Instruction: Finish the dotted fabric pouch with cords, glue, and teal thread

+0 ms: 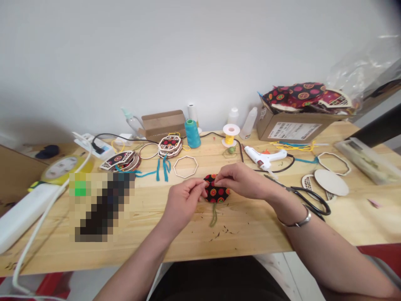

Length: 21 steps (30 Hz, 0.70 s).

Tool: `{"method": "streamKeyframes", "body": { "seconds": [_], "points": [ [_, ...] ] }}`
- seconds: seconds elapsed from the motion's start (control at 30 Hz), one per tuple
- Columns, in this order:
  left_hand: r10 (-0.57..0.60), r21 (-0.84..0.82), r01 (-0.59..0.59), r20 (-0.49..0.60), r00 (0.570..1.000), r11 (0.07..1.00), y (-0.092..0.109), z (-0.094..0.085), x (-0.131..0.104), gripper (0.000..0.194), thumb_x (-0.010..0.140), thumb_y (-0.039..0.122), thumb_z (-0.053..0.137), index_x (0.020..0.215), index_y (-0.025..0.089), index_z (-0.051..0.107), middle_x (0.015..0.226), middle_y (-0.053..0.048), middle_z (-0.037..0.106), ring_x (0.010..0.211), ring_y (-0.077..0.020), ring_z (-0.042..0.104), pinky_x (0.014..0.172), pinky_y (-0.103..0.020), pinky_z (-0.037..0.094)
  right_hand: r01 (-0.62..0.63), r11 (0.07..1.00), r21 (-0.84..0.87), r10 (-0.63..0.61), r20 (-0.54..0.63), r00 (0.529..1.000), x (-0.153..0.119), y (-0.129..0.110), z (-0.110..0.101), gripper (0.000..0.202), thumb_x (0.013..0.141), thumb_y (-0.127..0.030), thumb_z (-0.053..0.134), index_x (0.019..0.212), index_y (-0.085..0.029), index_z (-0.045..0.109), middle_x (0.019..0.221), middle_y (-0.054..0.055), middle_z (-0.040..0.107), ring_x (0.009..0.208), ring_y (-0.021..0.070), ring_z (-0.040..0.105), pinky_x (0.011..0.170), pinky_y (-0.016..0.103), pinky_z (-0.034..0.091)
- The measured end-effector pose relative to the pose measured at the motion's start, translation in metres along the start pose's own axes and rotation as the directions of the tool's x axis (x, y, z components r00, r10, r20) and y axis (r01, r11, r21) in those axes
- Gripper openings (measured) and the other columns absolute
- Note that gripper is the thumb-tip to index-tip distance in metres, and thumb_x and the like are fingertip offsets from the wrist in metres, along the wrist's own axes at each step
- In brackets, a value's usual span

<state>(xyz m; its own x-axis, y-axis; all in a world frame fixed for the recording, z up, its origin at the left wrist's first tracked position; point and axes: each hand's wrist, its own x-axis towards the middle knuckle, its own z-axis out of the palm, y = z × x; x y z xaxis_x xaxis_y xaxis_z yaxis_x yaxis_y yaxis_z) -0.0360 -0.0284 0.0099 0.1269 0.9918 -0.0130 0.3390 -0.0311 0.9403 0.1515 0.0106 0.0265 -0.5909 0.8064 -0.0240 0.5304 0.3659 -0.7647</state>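
Note:
A dark fabric piece with red and yellow round patterns (216,193) lies near the middle of the table, and an olive green cord loop (213,215) hangs from its near edge. At its left edge my left hand (188,198) is closed in a pinch, thumb and fingers on the fabric. My right hand (239,179) comes over the upper right part of the piece, its fingertips pinched close to the left ones. Whatever lies between the right fingertips is too small to make out.
Behind my hands stand a teal thread cone (192,134), a yellow thread spool (231,136) and a white glue gun (265,157). Black scissors (310,200) lie beside my right wrist. A cardboard box (291,127) of fabric pieces is at back right, a power strip (28,217) at left.

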Motion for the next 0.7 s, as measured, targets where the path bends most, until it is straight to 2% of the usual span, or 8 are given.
{"method": "streamKeyframes", "body": {
  "seconds": [0.13, 0.27, 0.3, 0.37, 0.47, 0.53, 0.63, 0.7],
  "points": [
    [0.030, 0.026, -0.027, -0.146, 0.989, 0.999, -0.002, -0.011, 0.010, 0.018, 0.077, 0.026, 0.057, 0.064, 0.019, 0.067, 0.062, -0.001, 0.063, 0.066, -0.0160, 0.056, 0.068, -0.025, 0.041, 0.056, 0.989, -0.136, -0.047, 0.065, 0.997, -0.009, -0.013, -0.009, 0.019, 0.083, -0.018, 0.052, 0.077, -0.017, 0.069, 0.072, 0.002, 0.065, 0.065, 0.0115, 0.054, 0.061, 0.024, 0.040],
    [0.080, -0.021, -0.088, -0.239, 0.968, 0.996, -0.002, -0.013, 0.019, 0.015, 0.076, 0.029, 0.059, 0.068, 0.020, 0.068, 0.090, -0.004, 0.069, 0.092, -0.0207, 0.057, 0.082, -0.028, 0.039, 0.260, 0.936, -0.238, -0.243, 0.096, 0.965, -0.015, -0.048, -0.017, 0.018, 0.081, -0.013, 0.054, 0.075, -0.019, 0.070, 0.085, 0.005, 0.064, 0.087, 0.0166, 0.054, 0.078, 0.030, 0.042],
    [0.065, -0.079, -0.084, -0.225, 0.972, 0.993, -0.002, -0.011, 0.020, 0.015, 0.076, 0.030, 0.059, 0.069, 0.020, 0.068, 0.093, -0.004, 0.069, 0.092, -0.0203, 0.057, 0.080, -0.028, 0.040, 0.302, 0.920, -0.251, -0.287, 0.098, 0.953, -0.013, -0.056, -0.019, 0.018, 0.081, -0.014, 0.056, 0.074, -0.020, 0.070, 0.088, 0.006, 0.063, 0.091, 0.0179, 0.053, 0.081, 0.032, 0.041],
    [-0.005, -0.258, -0.030, -0.133, 0.991, 0.966, 0.000, -0.006, 0.022, 0.013, 0.075, 0.031, 0.061, 0.072, 0.020, 0.066, 0.082, -0.002, 0.067, 0.076, -0.0165, 0.057, 0.066, -0.025, 0.041, 0.365, 0.906, -0.215, -0.355, 0.084, 0.931, -0.005, -0.068, -0.025, 0.015, 0.080, -0.016, 0.058, 0.071, -0.020, 0.070, 0.094, 0.006, 0.061, 0.097, 0.0188, 0.050, 0.085, 0.033, 0.041],
    [-0.079, -0.499, 0.091, 0.047, 0.996, 0.862, 0.005, 0.004, 0.023, 0.014, 0.072, 0.032, 0.064, 0.071, 0.018, 0.063, 0.062, 0.002, 0.058, 0.051, -0.0085, 0.044, 0.047, -0.020, 0.029, 0.414, 0.910, 0.006, -0.414, -0.004, 0.910, 0.016, -0.069, -0.033, 0.011, 0.078, -0.019, 0.061, 0.071, -0.019, 0.069, 0.101, 0.005, 0.059, 0.103, 0.0170, 0.049, 0.089, 0.032, 0.039],
    [-0.106, -0.568, 0.165, 0.136, 0.985, 0.807, 0.008, 0.008, 0.023, 0.017, 0.072, 0.033, 0.064, 0.068, 0.017, 0.060, 0.061, 0.002, 0.058, 0.047, -0.0061, 0.038, 0.043, -0.019, 0.022, 0.379, 0.905, 0.195, -0.364, -0.106, 0.925, 0.030, -0.061, -0.035, 0.013, 0.079, -0.022, 0.061, 0.069, -0.017, 0.067, 0.095, 0.004, 0.060, 0.102, 0.0156, 0.051, 0.085, 0.029, 0.040],
    [-0.132, -0.578, 0.239, 0.222, 0.966, 0.780, 0.011, 0.009, 0.023, 0.021, 0.074, 0.035, 0.063, 0.068, 0.016, 0.056, 0.061, -0.001, 0.061, 0.044, -0.0047, 0.033, 0.043, -0.019, 0.020, 0.212, 0.894, 0.395, -0.133, -0.219, 0.967, 0.044, -0.045, -0.036, 0.019, 0.078, -0.031, 0.060, 0.067, -0.016, 0.063, 0.077, 0.001, 0.060, 0.081, 0.0125, 0.054, 0.070, 0.025, 0.041],
    [-0.142, -0.558, 0.251, 0.232, 0.962, 0.791, 0.010, 0.007, 0.023, 0.021, 0.074, 0.035, 0.063, 0.069, 0.016, 0.055, 0.057, -0.001, 0.061, 0.043, -0.0047, 0.032, 0.042, -0.019, 0.020, 0.097, 0.877, 0.470, 0.022, -0.240, 0.971, 0.047, -0.035, -0.038, 0.022, 0.076, -0.036, 0.061, 0.068, -0.016, 0.061, 0.066, -0.001, 0.055, 0.065, 0.0092, 0.048, 0.061, 0.023, 0.037]
  ]
}}
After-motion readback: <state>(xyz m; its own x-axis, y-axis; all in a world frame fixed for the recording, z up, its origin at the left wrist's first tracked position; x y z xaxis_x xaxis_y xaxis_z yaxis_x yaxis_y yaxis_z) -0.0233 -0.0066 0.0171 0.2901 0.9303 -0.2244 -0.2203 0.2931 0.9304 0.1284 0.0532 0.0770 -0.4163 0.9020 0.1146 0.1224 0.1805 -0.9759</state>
